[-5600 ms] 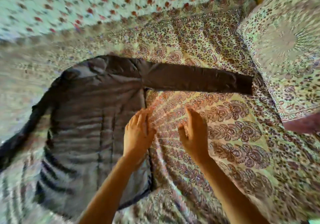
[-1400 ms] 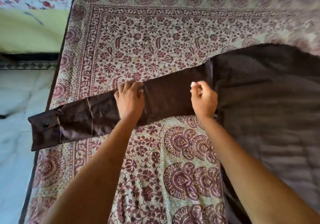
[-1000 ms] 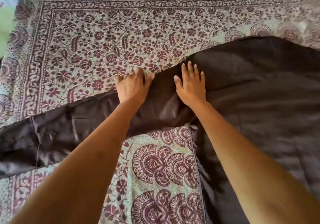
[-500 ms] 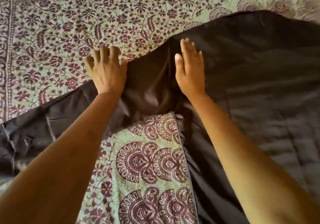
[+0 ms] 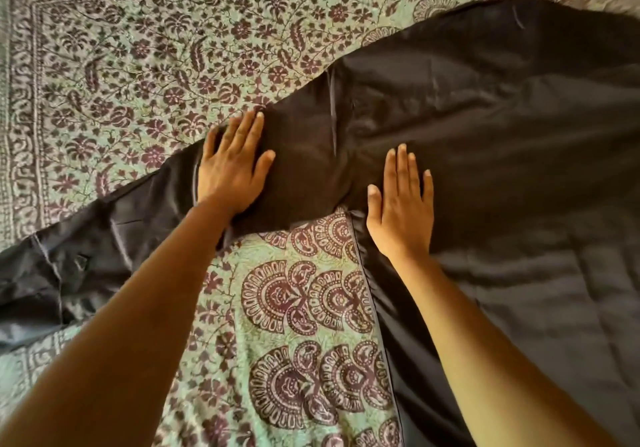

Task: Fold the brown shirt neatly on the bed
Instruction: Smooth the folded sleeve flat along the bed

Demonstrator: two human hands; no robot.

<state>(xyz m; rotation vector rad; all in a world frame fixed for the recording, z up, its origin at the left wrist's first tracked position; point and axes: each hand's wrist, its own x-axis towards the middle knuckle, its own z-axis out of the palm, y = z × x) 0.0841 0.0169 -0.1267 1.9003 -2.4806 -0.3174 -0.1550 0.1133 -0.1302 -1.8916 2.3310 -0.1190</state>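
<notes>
Flat, fingers straight, gripping nothing: left hand (image 5: 230, 167) pressed on glossy sleeve (image 5: 121, 232), right hand (image 5: 401, 212) by armpit of smooth brown shirt (image 5: 502, 117), spread across floral-printed bed (image 5: 121, 65).

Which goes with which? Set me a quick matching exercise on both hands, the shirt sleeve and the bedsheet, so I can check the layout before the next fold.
Column one:
1. left hand
2. right hand
3. sleeve
4. bedsheet

Column two:
a. flat on the shirt body, near the armpit
b. stretched out toward the left edge of the view
c. flat on the upper sleeve
d. floral print, underneath the garment

Pairs: 1-c, 2-a, 3-b, 4-d
</notes>
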